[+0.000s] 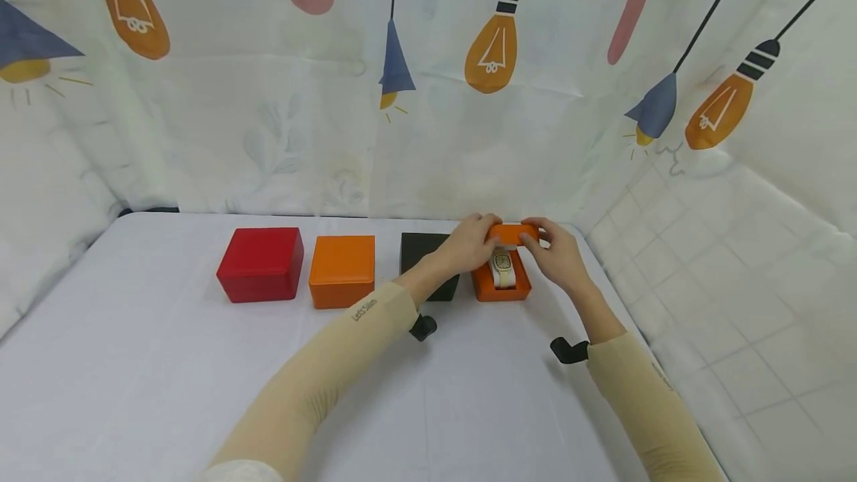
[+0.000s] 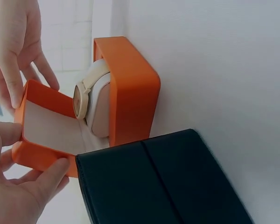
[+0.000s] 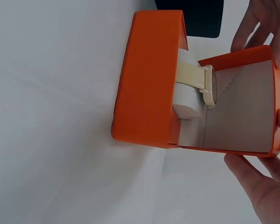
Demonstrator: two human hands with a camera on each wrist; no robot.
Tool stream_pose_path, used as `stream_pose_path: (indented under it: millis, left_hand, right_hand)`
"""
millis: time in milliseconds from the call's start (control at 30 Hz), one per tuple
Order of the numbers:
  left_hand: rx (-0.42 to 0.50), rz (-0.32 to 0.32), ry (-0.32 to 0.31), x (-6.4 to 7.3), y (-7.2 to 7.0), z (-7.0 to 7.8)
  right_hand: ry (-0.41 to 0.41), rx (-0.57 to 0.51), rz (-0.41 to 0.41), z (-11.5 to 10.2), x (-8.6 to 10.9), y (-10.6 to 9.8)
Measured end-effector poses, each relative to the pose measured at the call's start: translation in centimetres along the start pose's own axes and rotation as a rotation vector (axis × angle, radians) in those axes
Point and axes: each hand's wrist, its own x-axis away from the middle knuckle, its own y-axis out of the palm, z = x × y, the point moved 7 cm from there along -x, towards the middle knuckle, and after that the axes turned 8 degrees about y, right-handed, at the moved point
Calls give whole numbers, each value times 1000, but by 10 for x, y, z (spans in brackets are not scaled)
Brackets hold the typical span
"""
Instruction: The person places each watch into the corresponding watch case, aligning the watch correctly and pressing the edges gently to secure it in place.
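Observation:
An orange watch box point(image 1: 502, 294) sits at the right of the table with its hinged lid point(image 1: 512, 232) raised. Inside, a cream-strapped watch point(image 1: 503, 266) is wrapped round a pale cushion point(image 3: 183, 105). My left hand point(image 1: 471, 245) grips the lid's left side, thumb and fingertips on its edges in the left wrist view. The lid's other side is held by my right hand point(image 1: 557, 257), with the thumb point(image 3: 242, 168) against the side wall in the right wrist view. The pale lining of the lid faces the watch.
Beside the open box stands a dark green box point(image 1: 416, 250), partly covered by my left hand and forearm. Further left are another orange box point(image 1: 343, 270) and a red box point(image 1: 262, 265), both closed. A white cloth covers the table point(image 1: 167, 378); printed curtains point(image 1: 268, 132) hang behind it.

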Motion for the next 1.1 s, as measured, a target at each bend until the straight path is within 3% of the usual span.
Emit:
stream_pose_path:
  millis: [1100]
  left_hand:
    - [-116,-61,74,16,19,5]
  right_hand:
    - [-30,-53,-57,6,24,3]
